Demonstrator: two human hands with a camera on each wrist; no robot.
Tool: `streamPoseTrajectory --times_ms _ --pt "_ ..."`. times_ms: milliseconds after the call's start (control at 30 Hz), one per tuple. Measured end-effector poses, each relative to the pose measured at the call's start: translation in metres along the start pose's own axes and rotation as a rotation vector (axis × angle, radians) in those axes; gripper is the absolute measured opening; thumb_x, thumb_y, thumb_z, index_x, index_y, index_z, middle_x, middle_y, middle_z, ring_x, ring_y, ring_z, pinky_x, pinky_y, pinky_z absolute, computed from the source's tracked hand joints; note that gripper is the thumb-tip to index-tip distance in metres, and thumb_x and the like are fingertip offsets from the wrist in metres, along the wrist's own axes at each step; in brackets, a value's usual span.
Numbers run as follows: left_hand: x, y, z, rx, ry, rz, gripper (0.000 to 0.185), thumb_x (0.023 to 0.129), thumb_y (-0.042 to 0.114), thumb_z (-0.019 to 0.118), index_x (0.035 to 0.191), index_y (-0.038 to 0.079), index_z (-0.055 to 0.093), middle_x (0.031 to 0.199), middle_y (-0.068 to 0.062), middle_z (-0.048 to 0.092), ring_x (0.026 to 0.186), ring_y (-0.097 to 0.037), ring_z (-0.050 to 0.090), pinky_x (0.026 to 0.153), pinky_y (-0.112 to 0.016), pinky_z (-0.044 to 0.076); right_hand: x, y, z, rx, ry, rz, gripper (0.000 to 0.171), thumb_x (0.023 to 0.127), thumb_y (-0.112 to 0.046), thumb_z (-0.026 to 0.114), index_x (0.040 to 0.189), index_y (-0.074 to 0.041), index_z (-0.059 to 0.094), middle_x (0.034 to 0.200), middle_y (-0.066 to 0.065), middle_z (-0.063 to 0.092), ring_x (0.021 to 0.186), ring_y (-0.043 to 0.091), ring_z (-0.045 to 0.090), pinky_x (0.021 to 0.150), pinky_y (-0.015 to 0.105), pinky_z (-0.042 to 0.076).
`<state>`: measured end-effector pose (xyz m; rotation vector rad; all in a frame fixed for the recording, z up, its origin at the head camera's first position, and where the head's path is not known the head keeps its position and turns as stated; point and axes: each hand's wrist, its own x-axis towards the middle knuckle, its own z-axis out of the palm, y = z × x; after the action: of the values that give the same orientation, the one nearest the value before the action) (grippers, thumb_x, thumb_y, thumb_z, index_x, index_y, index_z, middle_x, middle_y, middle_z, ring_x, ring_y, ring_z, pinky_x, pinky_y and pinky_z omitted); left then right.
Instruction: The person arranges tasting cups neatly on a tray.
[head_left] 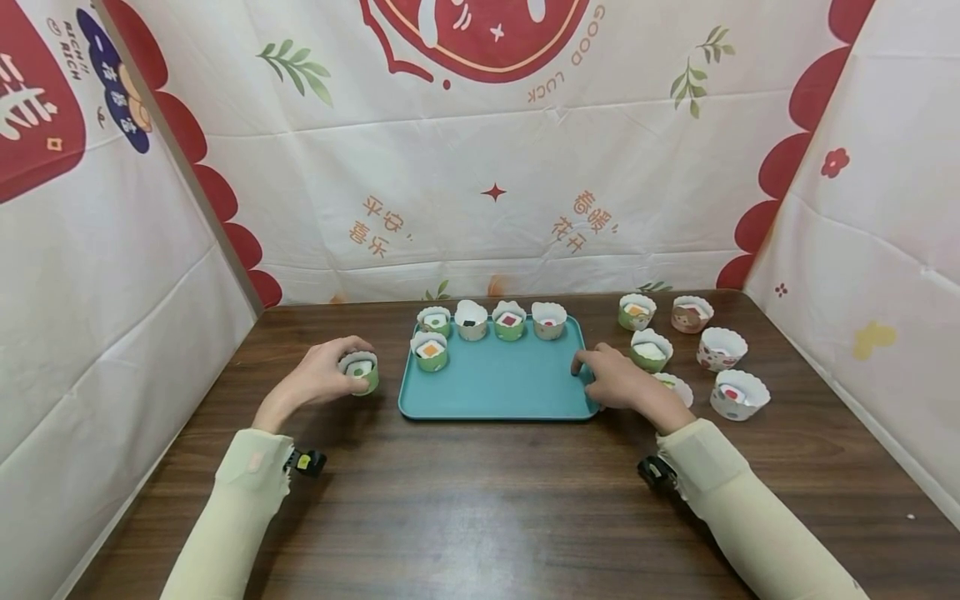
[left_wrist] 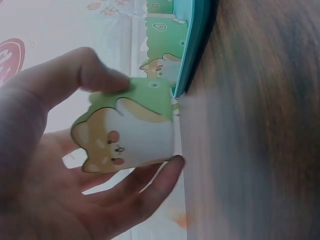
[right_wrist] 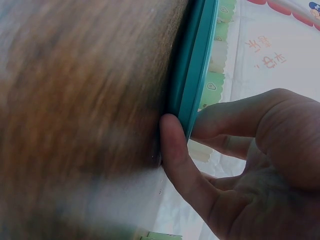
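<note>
My left hand [head_left: 322,372] grips a green paper baking cup [head_left: 363,379] to the left of the tray. In the left wrist view an animal figure decorates this cup [left_wrist: 130,125], held between thumb and fingers. A white piece with a green centre sits inside it. My right hand [head_left: 618,379] pinches the right edge of a teal tray [head_left: 510,383]. The right wrist view shows fingers on both sides of the tray rim [right_wrist: 192,75]. Several filled cups stand on the tray, four along its back, including a white one [head_left: 472,320], and another green cup [head_left: 431,352] at left.
Right of the tray several more paper cups stand on the brown table [head_left: 465,508], among them a green cup [head_left: 650,350] and a white cup [head_left: 739,395]. One cup [head_left: 677,388] is partly behind my right hand. Printed cloth [head_left: 480,150] walls the back and sides.
</note>
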<state>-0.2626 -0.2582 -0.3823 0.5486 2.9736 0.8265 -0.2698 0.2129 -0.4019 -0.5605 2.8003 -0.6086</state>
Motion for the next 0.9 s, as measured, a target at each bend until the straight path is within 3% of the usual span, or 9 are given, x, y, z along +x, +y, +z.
streamPoseTrajectory --times_ms 167,400,600,900 --pt "0.001 0.003 0.003 -0.038 0.100 -0.032 0.054 0.079 0.019 0.077 0.129 0.007 0.060 0.117 -0.013 0.068 0.101 -0.026 0.061 0.084 -0.035 0.048 0.000 0.000 -0.001 0.001 -0.001 0.002 0.037 0.089 0.005 0.056 0.124 0.003 0.063 0.118 0.029 0.052 0.078 0.026 0.054 0.056 0.029 0.053" --pt "0.002 0.007 0.007 -0.081 0.177 -0.079 0.053 0.081 0.019 0.075 0.130 0.007 0.057 0.120 -0.015 0.067 0.101 -0.028 0.061 0.084 -0.035 0.048 -0.001 0.000 0.000 0.008 -0.002 0.000 0.036 0.090 0.005 0.056 0.125 0.003 0.063 0.117 0.029 0.051 0.076 0.024 0.054 0.055 0.028 0.054" --pt "0.004 0.008 0.009 -0.113 0.250 -0.077 0.051 0.081 0.018 0.076 0.128 0.008 0.058 0.117 -0.015 0.068 0.098 -0.028 0.060 0.082 -0.034 0.046 0.000 0.000 0.000 0.002 0.001 0.000 0.036 0.089 0.005 0.056 0.124 0.003 0.063 0.116 0.028 0.052 0.077 0.025 0.054 0.055 0.028 0.054" --pt "0.006 0.008 0.012 -0.145 0.334 -0.059 0.050 0.082 0.017 0.077 0.128 0.007 0.061 0.122 -0.016 0.065 0.107 -0.030 0.059 0.088 -0.039 0.047 0.001 0.000 0.000 -0.005 0.002 0.000 0.036 0.089 0.005 0.056 0.124 0.003 0.064 0.116 0.028 0.052 0.080 0.026 0.053 0.056 0.029 0.054"
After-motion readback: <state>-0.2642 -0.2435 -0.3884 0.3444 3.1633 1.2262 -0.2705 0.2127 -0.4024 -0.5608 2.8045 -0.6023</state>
